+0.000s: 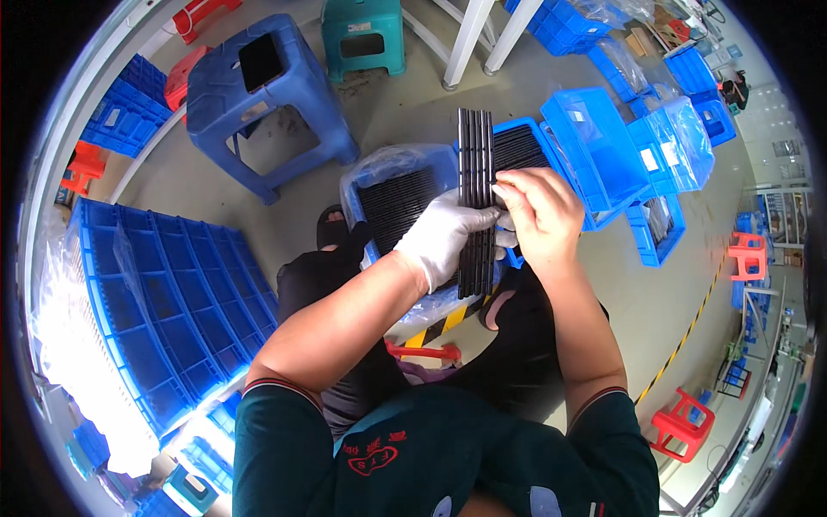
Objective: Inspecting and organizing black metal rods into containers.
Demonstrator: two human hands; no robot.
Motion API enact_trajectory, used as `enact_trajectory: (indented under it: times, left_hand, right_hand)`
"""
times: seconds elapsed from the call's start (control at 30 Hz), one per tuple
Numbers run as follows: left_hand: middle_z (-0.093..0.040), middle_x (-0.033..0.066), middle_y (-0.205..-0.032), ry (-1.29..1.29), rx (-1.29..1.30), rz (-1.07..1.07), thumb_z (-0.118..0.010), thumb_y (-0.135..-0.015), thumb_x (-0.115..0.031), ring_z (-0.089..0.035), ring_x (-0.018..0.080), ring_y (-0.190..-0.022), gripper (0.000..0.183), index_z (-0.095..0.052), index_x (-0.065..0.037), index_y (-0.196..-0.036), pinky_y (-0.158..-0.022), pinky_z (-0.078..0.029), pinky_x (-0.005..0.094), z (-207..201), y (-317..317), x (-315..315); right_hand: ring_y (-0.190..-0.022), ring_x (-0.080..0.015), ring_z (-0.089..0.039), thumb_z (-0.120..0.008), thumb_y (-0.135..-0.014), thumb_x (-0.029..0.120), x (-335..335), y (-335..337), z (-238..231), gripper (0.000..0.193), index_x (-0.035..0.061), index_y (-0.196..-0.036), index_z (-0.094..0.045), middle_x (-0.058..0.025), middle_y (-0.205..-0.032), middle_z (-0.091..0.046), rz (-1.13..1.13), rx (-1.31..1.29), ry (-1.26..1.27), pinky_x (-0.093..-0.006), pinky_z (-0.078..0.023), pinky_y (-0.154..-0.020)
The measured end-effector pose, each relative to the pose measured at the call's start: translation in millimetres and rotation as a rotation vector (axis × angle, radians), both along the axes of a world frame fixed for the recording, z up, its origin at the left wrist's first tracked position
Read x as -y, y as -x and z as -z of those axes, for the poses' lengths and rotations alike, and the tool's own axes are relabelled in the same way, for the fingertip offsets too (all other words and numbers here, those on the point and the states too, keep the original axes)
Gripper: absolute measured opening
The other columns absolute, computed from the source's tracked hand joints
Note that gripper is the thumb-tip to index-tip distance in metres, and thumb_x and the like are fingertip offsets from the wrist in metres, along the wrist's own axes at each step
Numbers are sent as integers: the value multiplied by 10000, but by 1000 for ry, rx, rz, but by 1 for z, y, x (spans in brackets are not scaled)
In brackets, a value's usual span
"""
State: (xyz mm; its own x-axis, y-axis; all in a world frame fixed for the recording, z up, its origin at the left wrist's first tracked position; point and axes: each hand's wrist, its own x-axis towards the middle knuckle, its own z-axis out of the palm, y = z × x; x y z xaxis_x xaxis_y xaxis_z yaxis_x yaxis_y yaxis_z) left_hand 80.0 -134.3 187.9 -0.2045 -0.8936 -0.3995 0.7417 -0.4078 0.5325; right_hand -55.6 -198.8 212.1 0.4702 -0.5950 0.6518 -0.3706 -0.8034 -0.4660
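A row of slim black rods (475, 164) stands upright side by side, with pale marks along their lengths. Around its lower half my left hand (441, 234), in a white glove, is closed, thumb across the front and fingertips showing at the right side. My bare right hand (544, 211) is closed in a pinch at the right edge of the rods. Whether one rod is between its fingertips is hidden. Beneath the hands, a lined blue crate (372, 169) holds many similar black rods, and a second blue crate (544, 142) behind the bundle holds more.
A blue stool (211, 95) bears a dark flat device (261, 62). Beyond it is a green stool (366, 60). Stacked blue bins (164, 302) rise at the left. At the right are open blue crates (594, 146) and a red stool (683, 426).
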Motion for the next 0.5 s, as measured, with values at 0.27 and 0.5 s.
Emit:
enact_trajectory:
  times: [0.27, 0.5]
  left_hand:
    - [-636, 92, -912, 79, 177, -43, -561, -878, -19, -652, 207, -760, 265, -570, -7, -1142, -666, -547, 329, 7, 0, 0]
    - [-662, 100, -967, 39, -37, 15, -568, -907, -45, -681, 226, -846, 242, -576, -28, -1148, -746, -574, 373, -1, -1, -1]
  right_hand:
    - [-709, -239, -609, -762, -723, 100, -2, -3, 5, 166, 73, -872, -694, -54, -819, -617, 39, -147, 216, -341, -516, -606]
    - [-706, -244, -621, -765, -743, 97, -1, 1, 0, 138, 51, -855, -701, -69, -796, -626, 27, -74, 140, -352, -513, -620]
